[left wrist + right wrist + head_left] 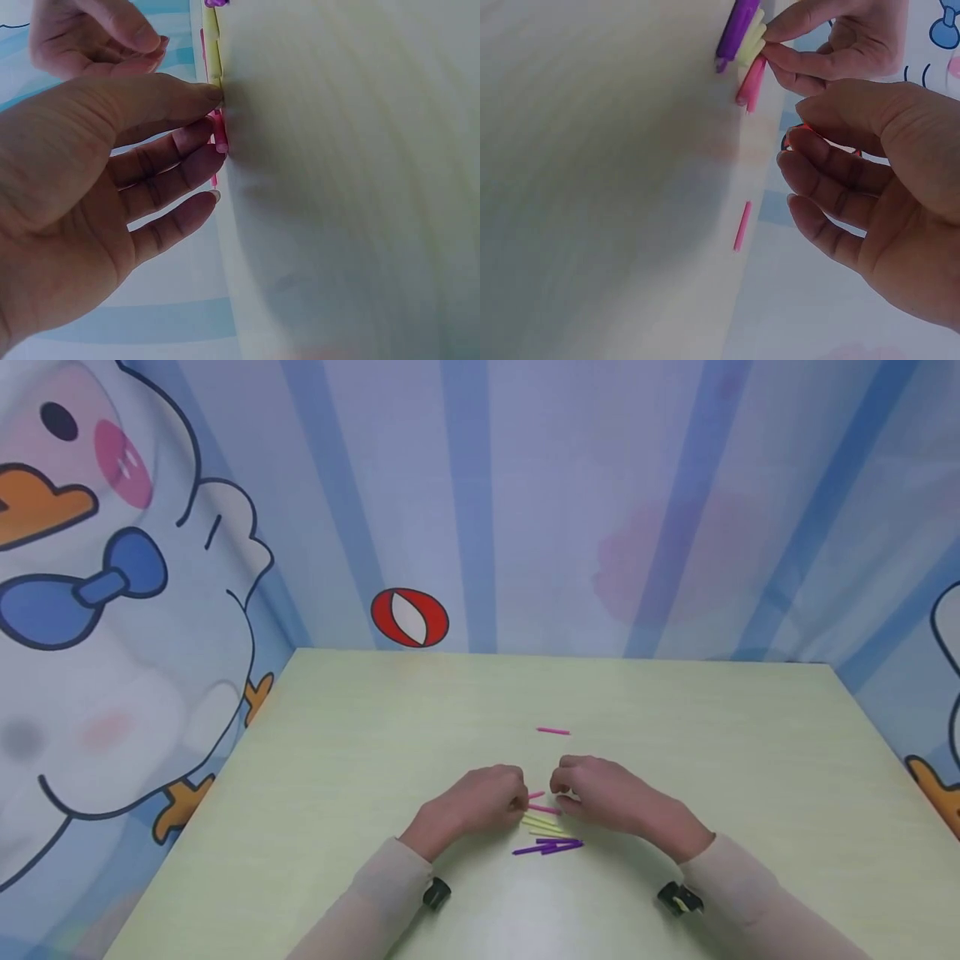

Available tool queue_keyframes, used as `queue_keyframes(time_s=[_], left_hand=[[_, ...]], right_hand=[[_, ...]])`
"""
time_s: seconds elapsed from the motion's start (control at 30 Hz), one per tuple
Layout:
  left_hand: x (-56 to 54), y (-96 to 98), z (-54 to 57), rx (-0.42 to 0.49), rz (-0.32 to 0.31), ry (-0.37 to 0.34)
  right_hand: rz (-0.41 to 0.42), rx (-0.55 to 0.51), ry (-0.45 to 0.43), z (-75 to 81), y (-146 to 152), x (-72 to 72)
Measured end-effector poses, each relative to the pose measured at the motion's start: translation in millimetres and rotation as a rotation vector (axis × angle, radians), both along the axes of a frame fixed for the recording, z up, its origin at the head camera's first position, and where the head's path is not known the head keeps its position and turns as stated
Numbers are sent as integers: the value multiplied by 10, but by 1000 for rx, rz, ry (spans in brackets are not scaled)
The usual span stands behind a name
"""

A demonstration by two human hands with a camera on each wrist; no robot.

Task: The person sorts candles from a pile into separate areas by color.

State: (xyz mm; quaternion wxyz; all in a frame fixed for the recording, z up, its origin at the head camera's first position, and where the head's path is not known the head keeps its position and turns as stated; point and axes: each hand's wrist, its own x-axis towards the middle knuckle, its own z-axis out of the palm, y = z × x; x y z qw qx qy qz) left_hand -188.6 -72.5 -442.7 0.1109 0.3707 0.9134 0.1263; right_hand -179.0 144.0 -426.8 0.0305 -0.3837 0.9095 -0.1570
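Observation:
My left hand (487,797) is low over the table, its thumb and fingertips pinching the end of a pink stick (220,133) in the left wrist view. Another pink stick (536,795) lies close beside it. Just nearer to me are several pale yellow sticks (546,826), then several purple sticks (551,846), some crossing each other. To the right of the pile hovers my right hand (900,165), fingers loosely bent, with nothing between thumb and forefinger. Farther back on the table lies a lone pink stick (553,731), apart from both hands.
A pale yellow-green table (360,718) carries the sticks. Behind it hangs a blue striped curtain (540,510) with a printed red-and-white ball (435,618), and a cartoon duck (135,710) on the left. A small black device (437,893) sits at the left cuff, another device (681,898) at the right.

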Motion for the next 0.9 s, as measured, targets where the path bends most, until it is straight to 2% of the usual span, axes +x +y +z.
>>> queue_keyframes(time_s=[0.2,0.3,0.63,0.9], left_hand=[[0,-1,-5,-12,6,-7],[-1,0,-7,-18,9,-6],[-12,8,-38,-22,15,-5],[-6,20,-17,-19,19,-10]], right_hand=[[-17,10,-121,-76,-5,45],[-16,11,-154,-111,2,66],[54,-7,-127,-150,5,117],[51,18,-102,-197,-10,131]])
